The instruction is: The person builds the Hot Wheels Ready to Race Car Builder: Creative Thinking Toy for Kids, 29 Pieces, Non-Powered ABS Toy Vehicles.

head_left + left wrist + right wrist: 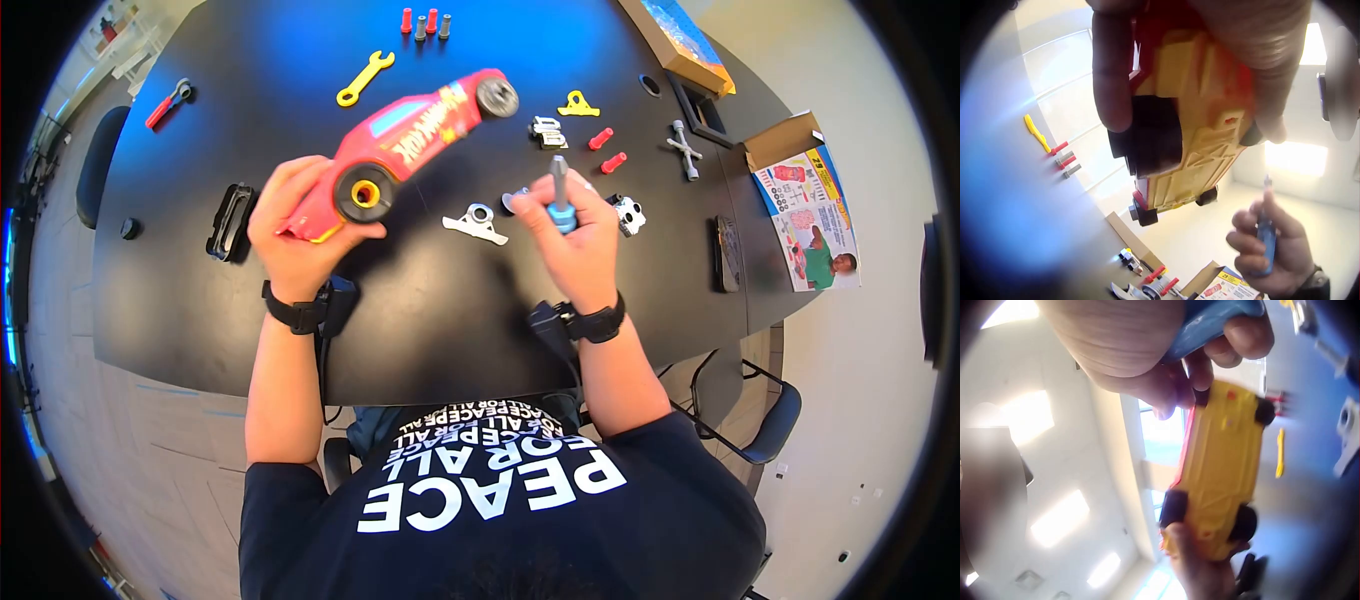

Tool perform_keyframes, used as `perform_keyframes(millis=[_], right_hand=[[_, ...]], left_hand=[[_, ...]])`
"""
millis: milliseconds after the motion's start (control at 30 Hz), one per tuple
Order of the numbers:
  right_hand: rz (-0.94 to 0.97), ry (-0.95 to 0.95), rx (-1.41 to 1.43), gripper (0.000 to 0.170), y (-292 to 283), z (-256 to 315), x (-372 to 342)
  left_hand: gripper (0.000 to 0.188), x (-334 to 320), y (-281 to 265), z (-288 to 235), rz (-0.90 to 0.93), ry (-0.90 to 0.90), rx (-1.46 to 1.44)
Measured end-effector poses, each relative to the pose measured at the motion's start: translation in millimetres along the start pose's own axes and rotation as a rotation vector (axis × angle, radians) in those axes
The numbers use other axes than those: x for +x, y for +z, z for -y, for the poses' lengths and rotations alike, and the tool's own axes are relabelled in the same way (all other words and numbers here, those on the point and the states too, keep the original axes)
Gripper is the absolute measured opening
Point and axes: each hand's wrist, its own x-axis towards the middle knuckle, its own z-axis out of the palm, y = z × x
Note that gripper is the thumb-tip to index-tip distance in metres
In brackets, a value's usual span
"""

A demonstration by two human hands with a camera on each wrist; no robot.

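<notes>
In the head view my left hand [290, 225] grips the rear end of a red toy car [420, 130], raised above the table with its nose tilted up and away to the right. The left wrist view shows the car's yellow underside [1200, 150] and black wheels, with fingers and thumb around its sides. My right hand [588, 245] holds a toy screwdriver [563, 216] by its blue handle, the grey tip pointing up and apart from the car. A grey-white bracket-like part [476, 223] lies on the table between the hands.
On the dark table [430, 330] lie a yellow wrench [366, 79], a red-handled ratchet [168, 104], red bolts [613, 163], a yellow part [578, 104], a grey cross-shaped wrench [685, 152] and a black oblong part [230, 222]. An opened printed box [812, 210] stands at the right edge.
</notes>
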Motion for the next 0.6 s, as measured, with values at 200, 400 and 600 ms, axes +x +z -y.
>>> perform_keyframes(millis=[200,400,600], right_hand=[[0.167,0.237,-0.607,0.024,-72.2,-30.2,-30.5],[0.133,0.262,-0.945,0.058,-83.5,-50.2,-44.6],[0.127,0.193,-1.004,0.049,-80.8,-80.5,-27.4]], left_hand=[[0.069,-1.2,-2.0,6.6,-0.15,-0.148,0.006],[0.071,-1.9,1.7,2.0,-0.122,-0.144,0.001],[0.076,-1.0,7.3,-3.6,-0.078,-0.047,0.049]])
